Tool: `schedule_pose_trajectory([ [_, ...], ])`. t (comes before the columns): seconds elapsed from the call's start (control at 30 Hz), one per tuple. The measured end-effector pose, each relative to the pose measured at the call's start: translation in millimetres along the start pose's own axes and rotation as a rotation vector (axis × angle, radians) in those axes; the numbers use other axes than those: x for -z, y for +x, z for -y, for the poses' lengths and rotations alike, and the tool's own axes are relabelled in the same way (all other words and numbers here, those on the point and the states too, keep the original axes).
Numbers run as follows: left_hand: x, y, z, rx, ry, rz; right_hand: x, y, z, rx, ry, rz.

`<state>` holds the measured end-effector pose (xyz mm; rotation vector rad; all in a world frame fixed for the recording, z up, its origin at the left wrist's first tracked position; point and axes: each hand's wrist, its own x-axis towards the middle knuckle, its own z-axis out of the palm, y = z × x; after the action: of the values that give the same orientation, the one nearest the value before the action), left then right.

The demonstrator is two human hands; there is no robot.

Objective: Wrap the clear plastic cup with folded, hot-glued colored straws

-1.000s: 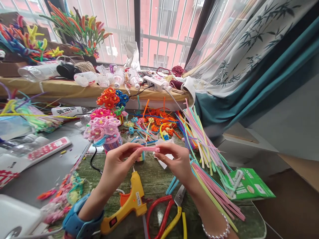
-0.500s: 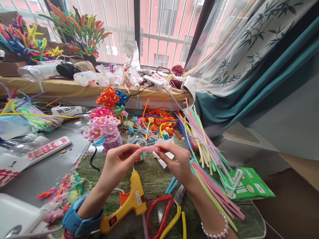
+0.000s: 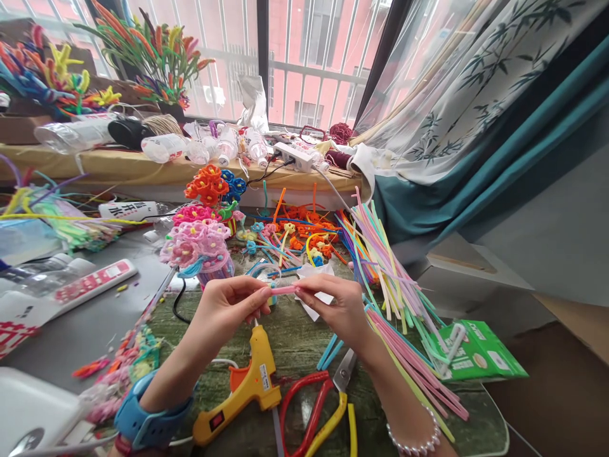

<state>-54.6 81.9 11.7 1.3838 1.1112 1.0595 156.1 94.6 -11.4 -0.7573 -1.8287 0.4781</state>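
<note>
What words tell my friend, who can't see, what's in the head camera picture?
A person's left hand and right hand hold a short pink strip above a cluttered table. Nearer the camera lie a yellow glue gun and a red-and-yellow-handled cutter; farther off are pink fuzzy flowers, with pastel strips to the right.

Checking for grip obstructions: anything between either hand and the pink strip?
Nothing visible. The left hand and right hand pinch the pink strip directly, from opposite ends. The yellow glue gun lies on the table, apart from the strip.
</note>
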Motion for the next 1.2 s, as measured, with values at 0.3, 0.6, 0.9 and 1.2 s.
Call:
schedule_pose_trajectory([
  [0.3,2.0,0.6,-2.6,0.057,0.002,0.032,2.3,-0.2,2.3,-0.028,0.038,0.083],
  [0.6,-0.5,1.3,-6.6,-0.041,0.01,-0.034,2.4,1.3,3.5,-0.018,-0.006,-0.017],
  [0.9,0.7,1.4,-15.2,-0.049,0.021,-0.043,3.3,0.9,3.5,-0.027,-0.002,-0.005],
  [1.2,2.3,2.2,-14.5,-0.045,0.018,-0.043,2.6,1.1,3.8,0.011,-0.029,0.005],
])
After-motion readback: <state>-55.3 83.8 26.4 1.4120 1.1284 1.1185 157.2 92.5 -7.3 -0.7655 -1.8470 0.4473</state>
